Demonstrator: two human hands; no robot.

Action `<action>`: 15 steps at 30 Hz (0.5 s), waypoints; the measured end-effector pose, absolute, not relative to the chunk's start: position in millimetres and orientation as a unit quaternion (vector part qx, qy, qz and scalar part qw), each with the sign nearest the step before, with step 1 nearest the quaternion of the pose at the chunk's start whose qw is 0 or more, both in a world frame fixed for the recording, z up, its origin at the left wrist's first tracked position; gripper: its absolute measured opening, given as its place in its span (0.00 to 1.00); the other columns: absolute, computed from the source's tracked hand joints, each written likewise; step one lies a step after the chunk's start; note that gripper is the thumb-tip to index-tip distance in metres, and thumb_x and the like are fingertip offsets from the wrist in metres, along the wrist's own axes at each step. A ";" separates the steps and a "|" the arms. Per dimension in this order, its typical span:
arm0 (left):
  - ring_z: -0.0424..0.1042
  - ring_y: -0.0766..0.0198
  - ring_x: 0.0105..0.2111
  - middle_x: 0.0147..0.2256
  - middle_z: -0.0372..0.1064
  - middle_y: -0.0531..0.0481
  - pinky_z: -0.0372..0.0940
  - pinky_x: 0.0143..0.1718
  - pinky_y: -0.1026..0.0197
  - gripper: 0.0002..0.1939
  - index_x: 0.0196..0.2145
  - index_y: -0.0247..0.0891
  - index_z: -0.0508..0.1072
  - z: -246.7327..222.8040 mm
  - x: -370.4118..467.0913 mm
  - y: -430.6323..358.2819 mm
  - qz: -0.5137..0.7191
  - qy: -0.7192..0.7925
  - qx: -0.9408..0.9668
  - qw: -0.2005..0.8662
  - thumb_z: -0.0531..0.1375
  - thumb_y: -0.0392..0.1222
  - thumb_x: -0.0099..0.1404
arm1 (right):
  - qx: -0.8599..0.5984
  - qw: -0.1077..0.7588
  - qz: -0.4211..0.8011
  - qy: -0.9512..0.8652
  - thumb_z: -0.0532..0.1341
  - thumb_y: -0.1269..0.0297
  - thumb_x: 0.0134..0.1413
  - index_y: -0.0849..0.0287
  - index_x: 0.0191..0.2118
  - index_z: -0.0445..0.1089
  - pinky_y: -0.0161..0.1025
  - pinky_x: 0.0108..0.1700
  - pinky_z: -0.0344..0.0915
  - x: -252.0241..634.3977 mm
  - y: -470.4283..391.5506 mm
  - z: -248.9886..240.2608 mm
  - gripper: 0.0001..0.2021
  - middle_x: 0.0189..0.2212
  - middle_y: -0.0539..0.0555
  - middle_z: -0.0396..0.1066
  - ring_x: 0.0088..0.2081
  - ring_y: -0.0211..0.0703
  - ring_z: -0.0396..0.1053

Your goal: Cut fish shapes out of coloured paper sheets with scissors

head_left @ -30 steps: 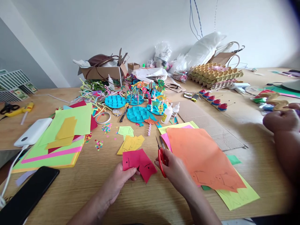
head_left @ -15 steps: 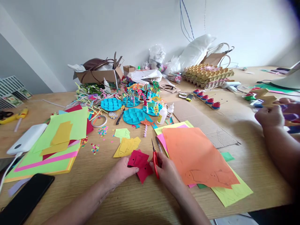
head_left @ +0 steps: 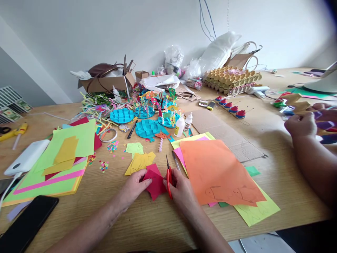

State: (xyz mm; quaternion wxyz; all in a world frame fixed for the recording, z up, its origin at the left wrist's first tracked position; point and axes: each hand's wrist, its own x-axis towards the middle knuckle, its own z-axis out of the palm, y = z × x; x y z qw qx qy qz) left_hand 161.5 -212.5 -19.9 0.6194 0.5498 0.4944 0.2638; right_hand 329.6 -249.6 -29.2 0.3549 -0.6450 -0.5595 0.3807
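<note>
Between thumb and fingers, my left hand (head_left: 133, 187) pinches a piece of red paper (head_left: 155, 181), its plain side showing. My right hand (head_left: 181, 188) is closed round small scissors (head_left: 169, 181) with red handles, the dark blades pointing away from me. Its fingertips are at the paper's right edge; whether they grip it too, I cannot tell. Just beyond my left hand lie yellow paper (head_left: 140, 162) and light green paper (head_left: 134, 148) with drawn fish outlines. Orange paper (head_left: 216, 165) with drawn fish lies right of my right hand.
Blue round bases (head_left: 149, 129) with paper decorations stand ahead, beside glue bottles (head_left: 179, 125). Coloured sheets (head_left: 73, 140) and a black phone (head_left: 28, 225) lie on the left. At the far right, another person's hands (head_left: 301, 126) hold a cardboard piece. Egg trays (head_left: 231, 79) are stacked behind.
The red paper has turned over: drawn lines showed on it before, now a plain face. Both hands stay close together, the scissors still in my right. The view has shifted slightly.
</note>
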 end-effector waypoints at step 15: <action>0.68 0.53 0.37 0.33 0.70 0.50 0.58 0.41 0.55 0.11 0.34 0.41 0.68 -15.5 139.9 -156.6 0.271 0.570 0.674 0.383 0.58 0.35 0.49 | -0.641 0.354 0.345 -0.587 0.55 0.65 0.50 0.55 0.25 0.56 0.34 0.24 0.50 329.2 -250.6 -36.3 0.06 0.18 0.47 0.58 0.21 0.40 0.56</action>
